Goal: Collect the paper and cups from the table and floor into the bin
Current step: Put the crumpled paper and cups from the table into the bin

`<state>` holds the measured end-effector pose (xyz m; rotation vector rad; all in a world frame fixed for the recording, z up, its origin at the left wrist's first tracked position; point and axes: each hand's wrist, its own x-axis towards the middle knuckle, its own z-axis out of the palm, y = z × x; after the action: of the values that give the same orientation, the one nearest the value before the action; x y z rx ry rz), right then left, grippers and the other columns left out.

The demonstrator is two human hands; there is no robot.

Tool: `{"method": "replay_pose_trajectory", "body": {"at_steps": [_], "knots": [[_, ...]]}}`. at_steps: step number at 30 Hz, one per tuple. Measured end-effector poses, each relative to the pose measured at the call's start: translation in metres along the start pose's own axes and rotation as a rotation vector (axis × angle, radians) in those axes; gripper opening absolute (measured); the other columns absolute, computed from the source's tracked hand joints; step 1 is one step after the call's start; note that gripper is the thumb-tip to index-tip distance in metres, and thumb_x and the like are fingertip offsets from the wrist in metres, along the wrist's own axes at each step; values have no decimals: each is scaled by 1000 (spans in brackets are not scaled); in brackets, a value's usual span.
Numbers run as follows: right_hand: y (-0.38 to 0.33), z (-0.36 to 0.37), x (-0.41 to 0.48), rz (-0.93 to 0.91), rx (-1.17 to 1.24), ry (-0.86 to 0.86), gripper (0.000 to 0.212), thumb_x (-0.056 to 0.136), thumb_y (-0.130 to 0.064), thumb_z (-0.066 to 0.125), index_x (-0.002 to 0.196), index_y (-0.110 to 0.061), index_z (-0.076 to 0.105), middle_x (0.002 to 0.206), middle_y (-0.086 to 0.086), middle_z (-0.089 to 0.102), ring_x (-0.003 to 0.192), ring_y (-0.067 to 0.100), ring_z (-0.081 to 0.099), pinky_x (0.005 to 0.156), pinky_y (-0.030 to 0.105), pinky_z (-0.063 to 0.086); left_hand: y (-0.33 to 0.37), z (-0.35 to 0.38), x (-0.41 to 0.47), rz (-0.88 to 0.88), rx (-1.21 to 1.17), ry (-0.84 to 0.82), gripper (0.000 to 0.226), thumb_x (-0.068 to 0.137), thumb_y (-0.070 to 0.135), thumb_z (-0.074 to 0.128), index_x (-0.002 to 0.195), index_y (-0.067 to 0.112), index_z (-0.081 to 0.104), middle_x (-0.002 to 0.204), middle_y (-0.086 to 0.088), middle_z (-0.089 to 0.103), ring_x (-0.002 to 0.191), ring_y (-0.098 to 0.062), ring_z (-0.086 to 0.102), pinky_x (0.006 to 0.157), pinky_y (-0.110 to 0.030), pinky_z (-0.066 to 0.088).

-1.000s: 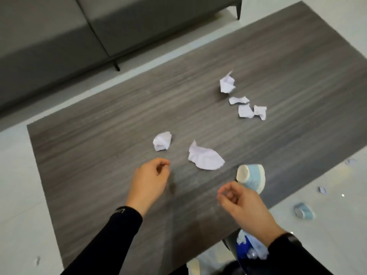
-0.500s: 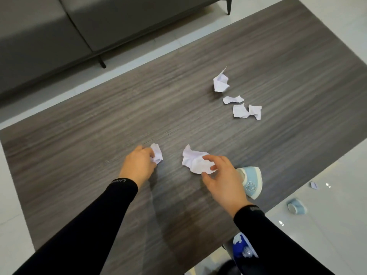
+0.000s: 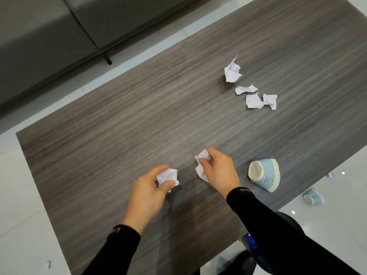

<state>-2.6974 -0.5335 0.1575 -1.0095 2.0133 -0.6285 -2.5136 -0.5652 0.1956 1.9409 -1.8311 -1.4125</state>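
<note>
dark wood-grain table [image 3: 139, 116] across most of the frame, grey sofa [image 3: 49, 26] upper left. lower centre: left hand [image 3: 148, 192] closed on a small paper ball [image 3: 167, 176]; just right, right hand [image 3: 217, 172] clutching a crumpled sheet [image 3: 201, 163]. right of that, tipped blue cup [image 3: 265, 174]; loose paper scraps [image 3: 252, 94] upper right; second cup [image 3: 312, 197] on floor, far right.

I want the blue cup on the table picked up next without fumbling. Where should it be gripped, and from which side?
The blue cup lies on its side near the table edge, crushed mouth facing the right hand. Probably best to come from above and pinch across its body; the dented rim looks weaker.
</note>
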Motion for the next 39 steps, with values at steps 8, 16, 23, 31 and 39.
{"method": "replay_pose_trajectory", "body": {"at_steps": [8,16,23,31,39], "knots": [[11,-28,-48,241,574,88,17,85,-7,61,76,-21,61,71,3,68,62,14,63,68,34,55,20,26,-26,95,-4,-3,8,84,22,63,82,29,67,56,10,58,52,-10,53,52,-14,37],[64,-88,-112,336,747,354,8,83,-8,64,83,-15,65,68,-2,70,54,5,62,56,19,55,62,92,-66,162,-54,-162,30,78,14,63,83,43,55,71,12,67,60,1,59,61,-14,47],[185,-127,-192,752,625,486,9,80,-7,58,75,-14,59,62,3,62,58,20,59,64,32,50,72,194,-121,131,160,-380,31,76,14,61,105,23,61,90,-4,72,85,-22,65,68,-24,45],[284,-121,-235,965,694,396,29,82,-8,61,108,3,61,94,19,68,80,31,66,80,45,58,45,293,-140,54,438,-486,33,78,17,58,111,21,55,107,-8,67,91,-21,57,74,-26,42],[292,-140,-231,970,907,200,43,89,9,46,132,10,39,115,39,56,68,28,51,57,32,45,39,310,-143,-85,583,-690,60,81,28,59,134,9,38,121,-11,62,112,-28,55,85,-29,42]]}}
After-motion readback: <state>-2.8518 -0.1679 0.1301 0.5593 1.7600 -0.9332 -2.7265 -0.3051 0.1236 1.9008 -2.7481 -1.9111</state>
